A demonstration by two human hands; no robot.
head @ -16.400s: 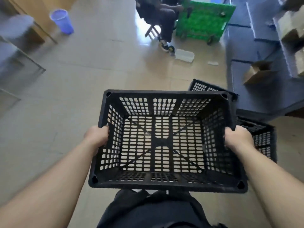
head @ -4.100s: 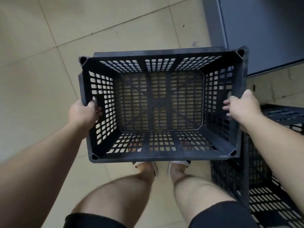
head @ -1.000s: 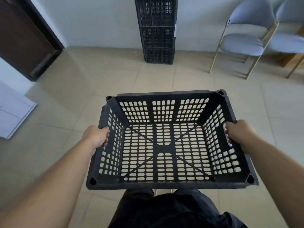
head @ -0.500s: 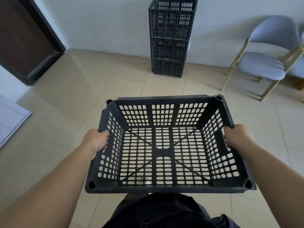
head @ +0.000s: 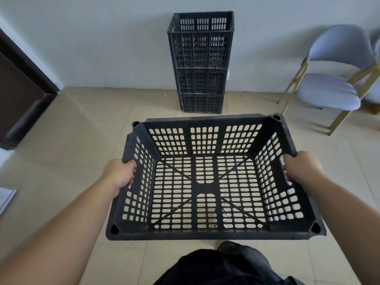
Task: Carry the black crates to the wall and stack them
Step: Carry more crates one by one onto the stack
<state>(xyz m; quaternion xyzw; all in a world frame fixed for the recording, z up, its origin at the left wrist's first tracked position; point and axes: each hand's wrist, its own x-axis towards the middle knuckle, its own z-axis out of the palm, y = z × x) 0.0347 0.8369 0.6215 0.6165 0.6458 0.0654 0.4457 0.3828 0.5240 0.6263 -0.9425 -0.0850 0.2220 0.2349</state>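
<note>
The stack of black crates (head: 201,62) by the wall (head: 102,38) looms nearer than half a second ago. Your left hand (head: 120,174) and right hand (head: 300,169) grip the end handles of the carried black crate (head: 207,231), held level above the tiled floor (head: 82,130). A grey chair (head: 333,75) stands to the right.

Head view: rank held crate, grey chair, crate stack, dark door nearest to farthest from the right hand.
1. Held crate, in right hand.
2. Grey chair, right.
3. Crate stack, ahead at wall.
4. Dark door, far left.
</note>
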